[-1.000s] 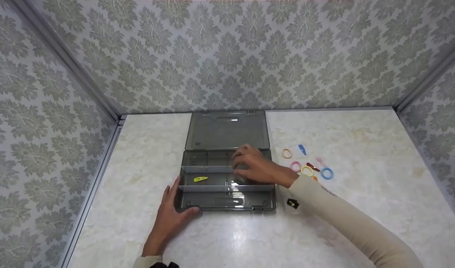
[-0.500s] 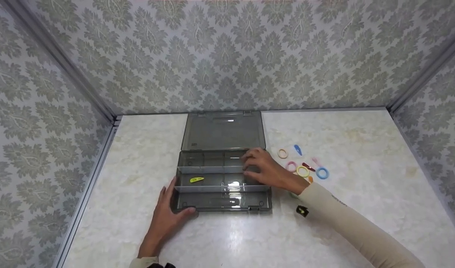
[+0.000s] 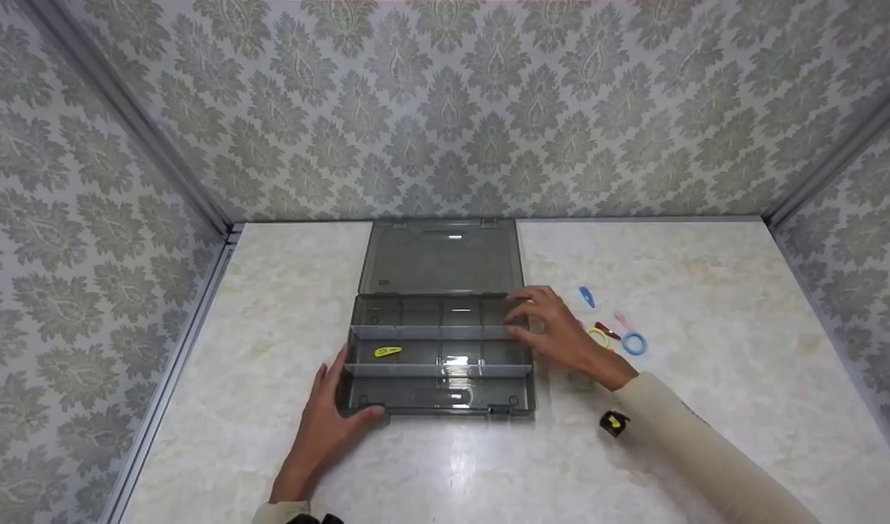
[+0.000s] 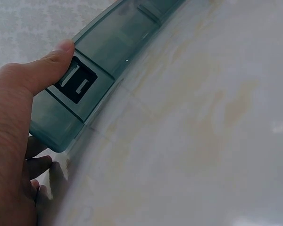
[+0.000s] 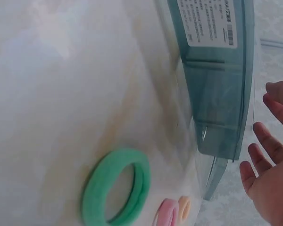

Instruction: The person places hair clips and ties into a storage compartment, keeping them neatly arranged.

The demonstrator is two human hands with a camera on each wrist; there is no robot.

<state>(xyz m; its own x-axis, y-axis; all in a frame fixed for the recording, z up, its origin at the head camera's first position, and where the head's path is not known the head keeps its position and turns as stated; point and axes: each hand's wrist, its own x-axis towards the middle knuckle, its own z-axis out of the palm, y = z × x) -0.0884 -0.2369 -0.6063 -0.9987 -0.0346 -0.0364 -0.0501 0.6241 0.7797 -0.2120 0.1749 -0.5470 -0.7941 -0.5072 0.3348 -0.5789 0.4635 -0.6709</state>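
Note:
A smoky grey compartment box point(image 3: 408, 391) lies on the table with its lid point(image 3: 445, 262) folded back. One yellow snap hair clip point(image 3: 388, 351) sits in the left part of its middle row. My left hand point(image 3: 324, 429) holds the near left corner, thumb on the front wall and fingers along the side. Over the box's right edge hovers my right hand point(image 3: 554, 327), fingers spread and loosely bent; the right wrist view shows nothing between them. Beside the box are a green hair tie point(image 5: 96, 193), partly hidden by the arm in the head view, and a pink hair tie point(image 5: 167, 213).
Farther right lie a blue clip point(image 3: 587, 296), a red clip point(image 3: 608, 330), a pink clip point(image 3: 622, 321), a yellow hair tie point(image 3: 599, 337) and a blue hair tie point(image 3: 634, 343). Patterned walls point(image 3: 445, 109) enclose the table's back and sides.
My right hand has moved rightward from over the box's compartments to its right edge, now covering some of the hair ties. My left hand stays at the corner, and the yellow clip stays put.

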